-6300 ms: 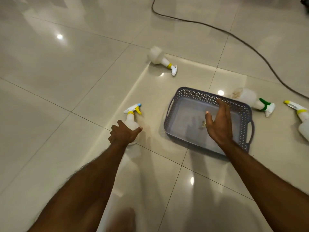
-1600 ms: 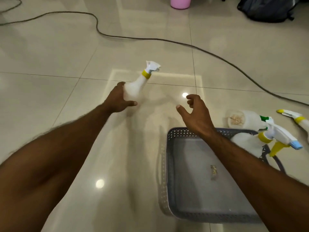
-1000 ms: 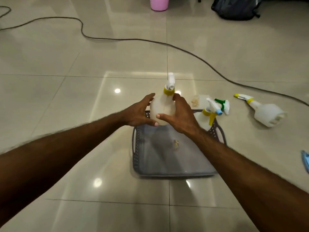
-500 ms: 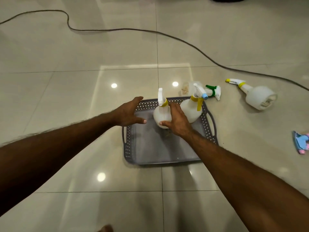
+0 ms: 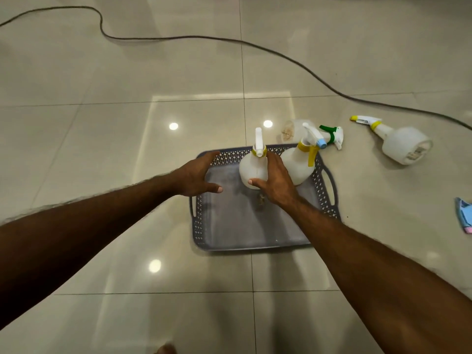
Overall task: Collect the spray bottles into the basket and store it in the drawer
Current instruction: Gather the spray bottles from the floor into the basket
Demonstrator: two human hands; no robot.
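A grey perforated basket (image 5: 201, 226) lies on the tiled floor. Two white spray bottles stand upright at its far end: one with a white nozzle and yellow collar (image 5: 251, 167), one with a blue-tipped nozzle and yellow trigger (image 5: 297, 162). My right hand (image 5: 274, 181) is wrapped around the white-nozzle bottle. My left hand (image 5: 196, 176) hovers open over the basket's left side, holding nothing. A green-trigger bottle (image 5: 329, 135) lies on the floor just behind the basket. Another bottle with a yellow-tipped nozzle (image 5: 398, 141) lies further right.
A dark cable (image 5: 293, 58) snakes across the floor behind the basket. A blue and pink object (image 5: 464, 217) sits at the right edge. Glossy beige tiles surround the basket on all sides. No drawer is in view.
The bottle passed from my left hand to my right and came down upright in the basket beside the blue-tipped one. My left hand let go and drew slightly left.
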